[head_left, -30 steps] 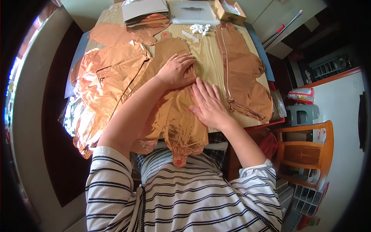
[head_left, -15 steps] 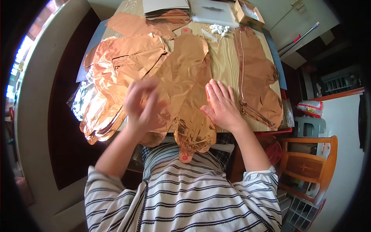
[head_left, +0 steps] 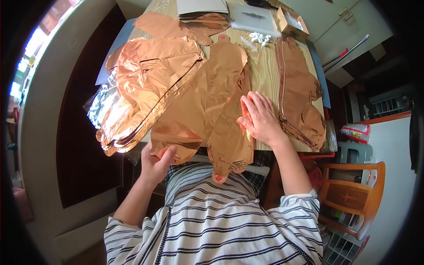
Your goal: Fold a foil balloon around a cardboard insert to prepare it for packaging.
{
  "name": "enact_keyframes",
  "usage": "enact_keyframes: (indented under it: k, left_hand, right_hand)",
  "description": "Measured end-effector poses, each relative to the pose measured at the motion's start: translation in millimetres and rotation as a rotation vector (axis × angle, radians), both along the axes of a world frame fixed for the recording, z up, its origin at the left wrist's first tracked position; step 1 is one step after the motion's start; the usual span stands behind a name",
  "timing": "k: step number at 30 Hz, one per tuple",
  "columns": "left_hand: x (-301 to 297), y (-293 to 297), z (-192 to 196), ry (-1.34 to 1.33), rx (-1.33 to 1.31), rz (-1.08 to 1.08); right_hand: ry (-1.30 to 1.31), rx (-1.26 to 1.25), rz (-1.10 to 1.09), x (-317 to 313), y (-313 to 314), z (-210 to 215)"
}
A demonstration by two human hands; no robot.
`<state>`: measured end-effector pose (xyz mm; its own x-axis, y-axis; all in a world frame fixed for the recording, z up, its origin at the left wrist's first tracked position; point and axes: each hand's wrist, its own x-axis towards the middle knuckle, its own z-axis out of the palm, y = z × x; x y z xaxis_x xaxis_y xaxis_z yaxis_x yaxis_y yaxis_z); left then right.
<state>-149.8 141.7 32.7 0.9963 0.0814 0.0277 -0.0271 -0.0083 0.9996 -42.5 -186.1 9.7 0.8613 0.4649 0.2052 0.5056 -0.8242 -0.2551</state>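
A flat copper-coloured foil balloon [head_left: 227, 84] lies lengthwise in front of me, partly folded, its near end hanging over the table edge onto my lap. It has a small red mark at each end. My left hand [head_left: 157, 162] pinches the lower left lobe of this balloon, thumb on top and fingers beneath, partly hidden. My right hand [head_left: 263, 119] is held with fingers stretched out at the balloon's right edge; whether it touches the foil I cannot tell. To the left lies a pile of crinkled copper foil balloons [head_left: 150, 75].
Folded copper foil [head_left: 300, 88] lies at the table's right side, and another foil piece [head_left: 172, 26] at the back left. Beyond are grey sheets [head_left: 202, 8], a clear plastic packet [head_left: 254, 20], white bits [head_left: 260, 38] and a cardboard box [head_left: 292, 23]. A wooden chair [head_left: 353, 194] stands right.
My left hand has come down from above the foil and taken hold of the balloon's lower left lobe, which is now lifted and curled. My right hand stays near the balloon's right edge.
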Motion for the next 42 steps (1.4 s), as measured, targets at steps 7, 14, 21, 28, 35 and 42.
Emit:
enact_keyframes:
  k: [7,14,21,28,35,42]
  left_hand:
    - [60.5,-62.4,2.9,-0.692,0.512,-0.858]
    - [115.3,-25.2,7.3,-0.398,0.58,-0.676]
    - [142.1,-35.1,-36.4,-0.636,1.171,-0.541]
    - [140.9,-39.5,-30.9,-0.617,1.151,-0.547]
    - [157.0,-39.8,-24.8,-0.63,0.982,-0.564]
    - [216.7,-39.6,-27.7,-0.74,1.021,-0.489]
  right_hand:
    - [-0.057,-0.05,-0.02,4.5,1.1,-11.7]
    - [-0.078,-0.036,0.001,2.9,-3.0,-11.2]
    - [-0.038,0.081,0.031,12.0,-6.1,-0.9]
    - [-0.205,0.141,0.03,11.1,10.4,18.5]
    - [0.013,-0.013,0.249,-34.8,73.7,20.7]
    - [-0.089,0.004,0.229,-52.5,77.5,11.9]
